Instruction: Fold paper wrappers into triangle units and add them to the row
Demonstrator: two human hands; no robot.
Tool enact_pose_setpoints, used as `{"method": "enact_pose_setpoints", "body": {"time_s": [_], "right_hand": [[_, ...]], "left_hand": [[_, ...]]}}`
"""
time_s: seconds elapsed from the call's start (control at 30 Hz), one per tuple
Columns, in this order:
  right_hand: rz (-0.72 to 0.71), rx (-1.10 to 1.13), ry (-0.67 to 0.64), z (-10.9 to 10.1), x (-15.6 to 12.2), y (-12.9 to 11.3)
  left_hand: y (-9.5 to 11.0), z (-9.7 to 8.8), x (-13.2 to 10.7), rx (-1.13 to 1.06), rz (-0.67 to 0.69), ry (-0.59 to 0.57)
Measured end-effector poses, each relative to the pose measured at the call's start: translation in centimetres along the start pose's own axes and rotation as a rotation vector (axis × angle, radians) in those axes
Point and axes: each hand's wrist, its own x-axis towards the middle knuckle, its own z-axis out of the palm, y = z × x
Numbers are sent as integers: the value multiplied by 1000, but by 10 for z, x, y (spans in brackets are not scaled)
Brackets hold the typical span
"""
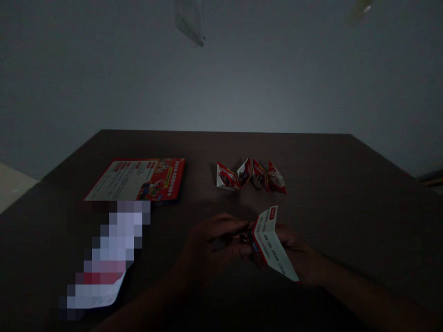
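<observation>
Between my two hands is a partly folded sheet of printed paper (272, 242), raised over the table. One face is pale with dark lettering and a red label; a red printed part shows toward the left. My left hand (221, 242) pinches the red side with thumb and fingers. On the far side of the pale panel, my right hand (294, 246) grips the sheet, its fingers partly hidden by it. Beyond the hands stand several small folded red-and-white paper pieces (228, 177) in a zigzag row.
A stack of red-and-cream printed sheets or a booklet (169, 184) lies at the left of the dark wooden table (321, 161). Nearer, a bright, phone-like device (110, 295) is mostly blurred out by pixel blocks. A pale wall (277, 83) rises behind the table.
</observation>
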Motion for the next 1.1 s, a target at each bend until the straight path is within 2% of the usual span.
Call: {"method": "enact_pose_setpoints", "body": {"time_s": [0.13, 0.4, 0.73, 0.87, 0.97, 1.1], "right_hand": [[-4, -36, 22, 0, 1, 0], [-109, -71, 36, 2, 1, -4], [7, -42, 13, 1, 0, -1], [62, -35, 32, -1, -1, 1], [40, -9, 32, -2, -3, 6], [-31, 23, 108, -1, -4, 11]], "left_hand": [[0, 1, 1, 52, 34, 14], [-1, 3, 1, 123, 41, -9], [4, 2, 1, 175, -34, -64], [5, 2, 0, 161, -71, -44], [5, 3, 0, 159, -73, -39], [6, 3, 1, 173, -73, -9]]}}
